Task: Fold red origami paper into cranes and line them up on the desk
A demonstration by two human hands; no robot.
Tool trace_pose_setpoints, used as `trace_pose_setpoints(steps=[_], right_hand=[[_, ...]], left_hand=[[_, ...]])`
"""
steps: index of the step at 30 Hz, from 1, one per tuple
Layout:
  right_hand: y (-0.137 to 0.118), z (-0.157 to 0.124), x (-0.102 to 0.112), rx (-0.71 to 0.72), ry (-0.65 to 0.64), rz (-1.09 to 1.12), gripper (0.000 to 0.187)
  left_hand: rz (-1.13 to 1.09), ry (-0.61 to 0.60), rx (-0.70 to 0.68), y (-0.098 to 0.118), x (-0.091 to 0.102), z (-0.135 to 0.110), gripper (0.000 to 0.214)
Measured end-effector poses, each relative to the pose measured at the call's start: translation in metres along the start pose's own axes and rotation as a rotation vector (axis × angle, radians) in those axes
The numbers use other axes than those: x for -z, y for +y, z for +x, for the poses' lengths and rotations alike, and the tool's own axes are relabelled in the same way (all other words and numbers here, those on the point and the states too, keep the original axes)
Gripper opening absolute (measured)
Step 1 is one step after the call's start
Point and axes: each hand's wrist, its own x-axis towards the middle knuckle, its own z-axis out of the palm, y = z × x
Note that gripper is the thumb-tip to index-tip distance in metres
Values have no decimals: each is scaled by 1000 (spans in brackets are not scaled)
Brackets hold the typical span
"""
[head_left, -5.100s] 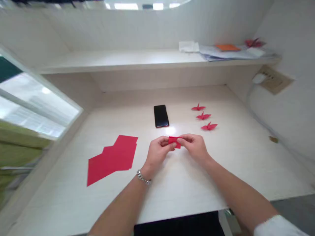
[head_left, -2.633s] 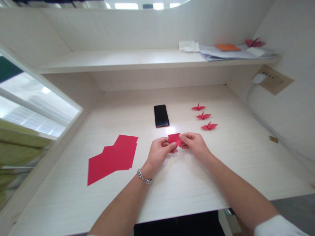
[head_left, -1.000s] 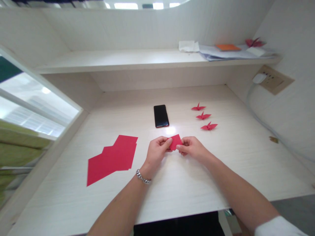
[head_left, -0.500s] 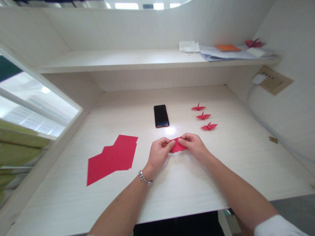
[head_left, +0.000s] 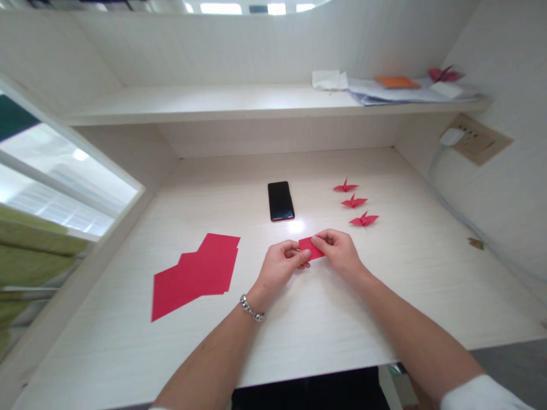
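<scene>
Between my two hands is a small red piece of folded paper (head_left: 311, 247), held just above the desk. My left hand (head_left: 282, 263) pinches its left and lower side, thumb on top. At the upper right, my right hand (head_left: 339, 250) grips the paper between thumb and fingers. The fingers behind the paper are partly hidden. Beyond my right hand stand three red paper cranes in a column: a far crane (head_left: 346, 186), a middle crane (head_left: 354, 201) and a near crane (head_left: 364, 220). Several overlapping red paper sheets (head_left: 199, 273) lie flat to the left.
A black phone (head_left: 281, 201) lies beyond my hands. The shelf (head_left: 222, 105) above holds white papers (head_left: 371, 94), an orange pad (head_left: 397, 82) and another red folded paper (head_left: 445, 74). At right, a white cable (head_left: 448, 205) runs from the wall socket (head_left: 476, 139) down the side.
My left thumb and fingers have shifted slightly right and down along the red paper. The paper has turned a little, and its upper left corner now shows.
</scene>
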Motion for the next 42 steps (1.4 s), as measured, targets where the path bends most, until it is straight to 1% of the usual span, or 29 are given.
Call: trace_pose_setpoints(steps=[2,4,7,11,15,18,20,25,29,34,37,39,42], right_hand=[[0,0,0,0,-8,-9,26],[1,0,-1,-8,-32,31,26],[2,0,-1,-29,-86,78,26],[3,1,0,-47,-126,53,25],[4,2,1,-54,-68,90,25],[4,3,1,-51,-37,85,27],[4,3,2,-55,-54,72,29],[3,2,1,-104,-114,101,32],[2,1,0,-79,-103,104,31],[2,1,1,-64,-127,125,41],[2,0,3,-56,-126,57,40],[1,-1,6,-55,-161,-30,41],[-1,-2,8,-64,-203,-90,46]], left_hand=[[-10,28,-11,-1,0,0,27],[-11,54,-35,-2,1,1,27],[6,48,-46,-5,1,3,27],[34,50,-102,-6,3,5,26],[15,85,-101,-6,3,5,27],[-10,50,-59,-7,4,5,28],[-16,44,-47,-8,5,6,29],[-2,112,-82,-7,5,7,28],[-31,95,-88,-6,4,6,29],[-90,102,-64,-6,4,6,29],[-49,32,-45,-6,6,5,30],[26,-3,-70,-4,7,5,30],[119,28,-144,-2,8,5,25]])
